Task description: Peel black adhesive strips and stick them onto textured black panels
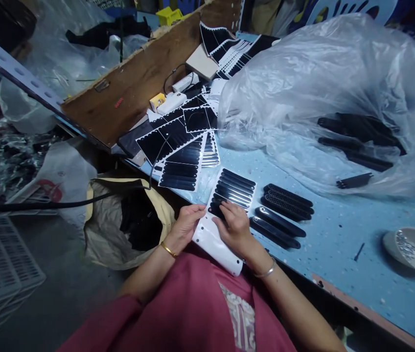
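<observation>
Sheet (210, 233) with glossy black strips (234, 189) rowed on white backing (225, 254), overhanging the blue table (325, 249); our left hand (187, 226) pinches its edge, our right hand (236, 228) touches it, grip we cannot tell

Under cool light, a speckled blue workbench (325, 264) stretches before me, edged by a wooden board (137, 88); at my left, a white crate (2, 264) borders what looks like grey floor (71, 298).
</observation>
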The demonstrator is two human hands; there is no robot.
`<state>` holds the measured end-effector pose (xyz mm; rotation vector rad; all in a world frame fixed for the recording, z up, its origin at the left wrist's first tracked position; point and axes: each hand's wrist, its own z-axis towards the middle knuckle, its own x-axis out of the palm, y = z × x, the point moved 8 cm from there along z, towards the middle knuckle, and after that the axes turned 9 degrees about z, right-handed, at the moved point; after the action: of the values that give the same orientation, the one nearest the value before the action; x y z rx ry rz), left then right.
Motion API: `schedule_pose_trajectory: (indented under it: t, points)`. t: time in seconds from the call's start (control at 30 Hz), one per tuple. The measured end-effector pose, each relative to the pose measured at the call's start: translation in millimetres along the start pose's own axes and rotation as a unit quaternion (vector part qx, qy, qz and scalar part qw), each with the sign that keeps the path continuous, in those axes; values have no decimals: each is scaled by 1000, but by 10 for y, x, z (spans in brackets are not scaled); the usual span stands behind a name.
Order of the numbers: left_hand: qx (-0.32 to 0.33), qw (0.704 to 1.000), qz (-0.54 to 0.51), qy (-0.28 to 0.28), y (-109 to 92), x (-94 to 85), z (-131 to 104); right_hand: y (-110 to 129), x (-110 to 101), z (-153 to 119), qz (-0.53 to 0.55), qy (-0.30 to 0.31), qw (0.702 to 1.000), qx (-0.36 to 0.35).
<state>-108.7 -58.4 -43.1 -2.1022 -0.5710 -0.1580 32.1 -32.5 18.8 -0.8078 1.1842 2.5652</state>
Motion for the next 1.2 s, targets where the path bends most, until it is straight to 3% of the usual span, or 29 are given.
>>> schedule_pose_trajectory:
  t: [0.17, 0.43, 0.53, 0.6, 0.7, 0.77, 0.8, 0.87, 0.93, 1.0, 1.07, 1.13, 1.2]
  points:
    - [-22, 1000, 1, -4, -12, 8, -7, -140, 130, -30, 17, 12, 999, 37]
    - [-50, 998, -14, 31, 1, 181, 40, -242, 81, -18, 190, 31, 974, 118]
    - [-34, 999, -5, 21, 4, 127, 7, -287, 55, -13, 260, -1, 953, 154]
    - [-13, 999, 23, -18, 17, -1, -22, -331, -12, -2, 307, -40, 930, 198]
    - [38, 989, 104, -98, 25, -253, -52, -420, -253, 32, 393, -121, 863, 294]
    - [75, 976, 167, -118, 3, -355, -46, -451, -576, 84, 439, -198, 816, 321]
    - [93, 967, 207, -116, -28, -373, -38, -450, -787, 120, 450, -236, 802, 314]
    - [141, 930, 320, -116, -167, -358, -42, -431, -1259, 167, 432, -302, 804, 277]
    - [213, 862, 437, -144, -418, -272, -113, -393, -1685, 142, 372, -347, 826, 241]
    - [276, 810, 491, -164, -674, -89, -222, -329, -1923, 90, 280, -337, 870, 226]
    - [288, 827, 471, -106, -792, 215, -263, -211, -1925, 69, 161, -266, 928, 204]
    - [234, 875, 422, 42, -707, 660, -230, -44, -1748, 60, 52, -179, 972, 146]
    - [146, 898, 368, 190, -504, 1126, -213, 102, -1520, 27, -12, -116, 990, 80]
